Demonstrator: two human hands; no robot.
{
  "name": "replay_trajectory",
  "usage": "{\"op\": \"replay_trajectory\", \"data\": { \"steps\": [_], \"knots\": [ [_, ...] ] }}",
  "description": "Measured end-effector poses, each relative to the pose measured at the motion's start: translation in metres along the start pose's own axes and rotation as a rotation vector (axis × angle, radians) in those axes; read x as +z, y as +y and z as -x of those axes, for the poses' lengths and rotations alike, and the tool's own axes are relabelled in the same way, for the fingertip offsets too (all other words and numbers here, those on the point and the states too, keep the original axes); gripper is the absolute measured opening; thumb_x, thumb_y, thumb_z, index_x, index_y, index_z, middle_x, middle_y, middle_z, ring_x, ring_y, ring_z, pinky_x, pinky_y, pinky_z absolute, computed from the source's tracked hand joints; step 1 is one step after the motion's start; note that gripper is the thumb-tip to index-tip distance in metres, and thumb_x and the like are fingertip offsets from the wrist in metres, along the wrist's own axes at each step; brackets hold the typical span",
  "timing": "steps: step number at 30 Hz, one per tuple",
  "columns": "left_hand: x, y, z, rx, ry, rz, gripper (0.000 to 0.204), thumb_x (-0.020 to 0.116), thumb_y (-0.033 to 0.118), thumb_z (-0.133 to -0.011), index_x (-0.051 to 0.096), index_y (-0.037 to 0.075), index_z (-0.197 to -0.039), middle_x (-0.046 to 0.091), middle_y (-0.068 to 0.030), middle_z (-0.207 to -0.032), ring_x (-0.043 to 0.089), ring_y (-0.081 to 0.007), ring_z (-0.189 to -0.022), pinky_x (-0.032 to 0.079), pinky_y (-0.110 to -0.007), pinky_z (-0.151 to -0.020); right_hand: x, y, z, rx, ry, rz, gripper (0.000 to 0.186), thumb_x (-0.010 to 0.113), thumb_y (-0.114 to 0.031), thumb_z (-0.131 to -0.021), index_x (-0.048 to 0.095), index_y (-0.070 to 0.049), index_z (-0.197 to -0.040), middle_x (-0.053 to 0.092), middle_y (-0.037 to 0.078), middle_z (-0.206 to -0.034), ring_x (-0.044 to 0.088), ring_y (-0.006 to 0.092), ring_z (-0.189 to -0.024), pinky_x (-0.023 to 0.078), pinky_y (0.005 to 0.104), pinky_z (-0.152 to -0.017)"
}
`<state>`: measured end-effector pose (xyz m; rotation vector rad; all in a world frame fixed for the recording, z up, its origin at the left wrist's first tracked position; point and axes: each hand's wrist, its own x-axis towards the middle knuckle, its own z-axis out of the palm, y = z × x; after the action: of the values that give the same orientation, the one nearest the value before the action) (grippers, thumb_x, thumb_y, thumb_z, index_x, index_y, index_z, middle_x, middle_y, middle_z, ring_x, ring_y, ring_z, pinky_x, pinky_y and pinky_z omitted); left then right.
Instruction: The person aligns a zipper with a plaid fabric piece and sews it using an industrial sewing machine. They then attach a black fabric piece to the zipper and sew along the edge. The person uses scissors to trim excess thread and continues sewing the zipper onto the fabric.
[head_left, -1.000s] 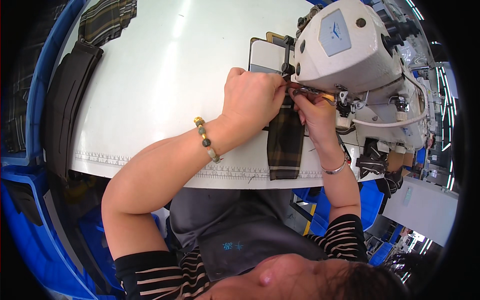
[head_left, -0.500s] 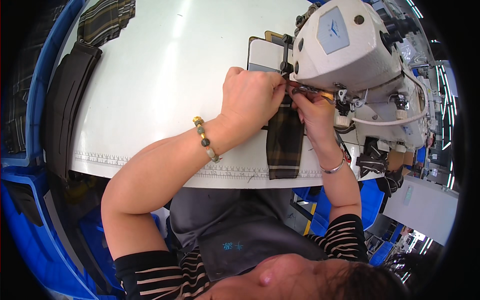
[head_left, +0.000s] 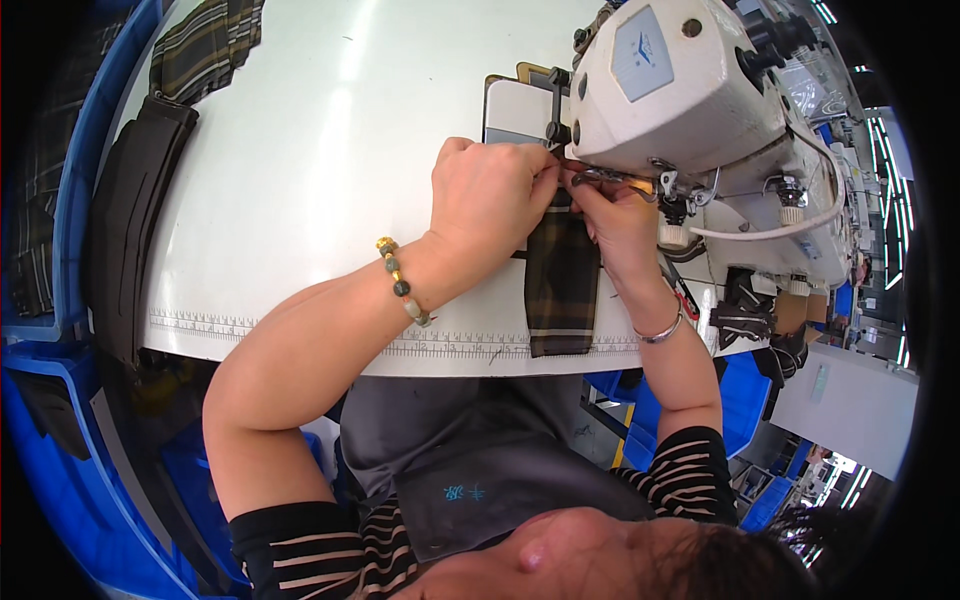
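Observation:
A strip of dark plaid fabric [head_left: 560, 285] hangs down over the white table toward its front edge. Its upper end lies close to the needle area of a white sewing machine [head_left: 690, 90]. My left hand [head_left: 492, 195], with a beaded bracelet at the wrist, pinches the fabric's upper end from the left. On the other side, my right hand [head_left: 622, 215] has its fingers closed on the same fabric, under the machine head. The fingertips of both hands nearly meet. The exact edge they hold is hidden by the fingers and the machine.
At the table's left edge lies a stack of dark fabric pieces [head_left: 140, 225], with more plaid fabric [head_left: 205, 50] behind it. Blue bins [head_left: 75, 470] stand left of the table. A printed ruler [head_left: 440, 346] runs along the front edge. Small dark items [head_left: 742, 312] sit at the right.
The view has shifted slightly, so the machine and table appear a little further left. Both hands keep their pinch on the fabric beside the machine, with hardly any visible movement.

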<state>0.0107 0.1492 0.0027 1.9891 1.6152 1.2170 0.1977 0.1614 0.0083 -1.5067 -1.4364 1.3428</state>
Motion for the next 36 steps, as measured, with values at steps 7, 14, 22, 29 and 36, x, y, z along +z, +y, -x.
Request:
{"op": "replay_trajectory", "data": {
  "steps": [7, 14, 22, 29, 36],
  "knots": [
    [0.0025, -0.003, 0.0004, 0.034, 0.009, 0.018, 0.013, 0.074, 0.019, -0.09, 0.08, 0.009, -0.083, 0.063, -0.011, -0.056, 0.061, -0.0305, -0.05, 0.049, -0.04, -0.056, 0.0018, -0.0032, 0.0009, -0.005, 0.004, -0.013, 0.021, 0.072, -0.025, -0.098, 0.075, -0.008, -0.11, 0.068, -0.003, -0.09, 0.046, 0.0025, -0.068, 0.035, 0.0227, -0.059],
    [0.0006, -0.0013, 0.0001, 0.018, 0.003, 0.044, 0.013, 0.074, 0.017, -0.089, 0.08, 0.008, -0.082, 0.062, -0.0119, -0.056, 0.061, -0.0308, -0.049, 0.049, -0.039, -0.055, 0.0028, -0.0055, 0.0007, -0.031, -0.009, -0.009, 0.022, 0.071, -0.025, -0.098, 0.075, -0.007, -0.11, 0.068, -0.003, -0.092, 0.049, 0.003, -0.071, 0.036, 0.0227, -0.059],
    [0.0, -0.0011, -0.0003, 0.007, -0.005, 0.058, 0.011, 0.075, 0.016, -0.088, 0.081, 0.008, -0.085, 0.063, -0.013, -0.057, 0.062, -0.0312, -0.049, 0.049, -0.038, -0.054, 0.0024, -0.0051, 0.0022, -0.014, -0.02, -0.017, 0.022, 0.069, -0.023, -0.099, 0.075, -0.007, -0.112, 0.067, -0.004, -0.093, 0.05, 0.0027, -0.075, 0.036, 0.023, -0.061],
    [0.0, -0.0003, -0.0006, 0.008, 0.0, 0.036, 0.011, 0.075, 0.017, -0.088, 0.082, 0.009, -0.085, 0.063, -0.0124, -0.057, 0.062, -0.0309, -0.05, 0.049, -0.039, -0.053, 0.0044, -0.003, 0.002, -0.05, -0.013, -0.054, 0.022, 0.068, -0.023, -0.099, 0.074, -0.006, -0.112, 0.068, -0.004, -0.095, 0.054, 0.0044, -0.081, 0.037, 0.0227, -0.065],
    [0.0003, 0.0005, -0.0005, -0.016, -0.011, 0.019, 0.011, 0.075, 0.018, -0.088, 0.082, 0.01, -0.086, 0.064, -0.0114, -0.058, 0.063, -0.0303, -0.05, 0.049, -0.038, -0.053, 0.0039, -0.0054, 0.0016, 0.01, -0.012, -0.032, 0.022, 0.068, -0.023, -0.099, 0.074, -0.006, -0.112, 0.069, -0.003, -0.098, 0.056, 0.005, -0.084, 0.038, 0.0228, -0.066]
  ]
}}
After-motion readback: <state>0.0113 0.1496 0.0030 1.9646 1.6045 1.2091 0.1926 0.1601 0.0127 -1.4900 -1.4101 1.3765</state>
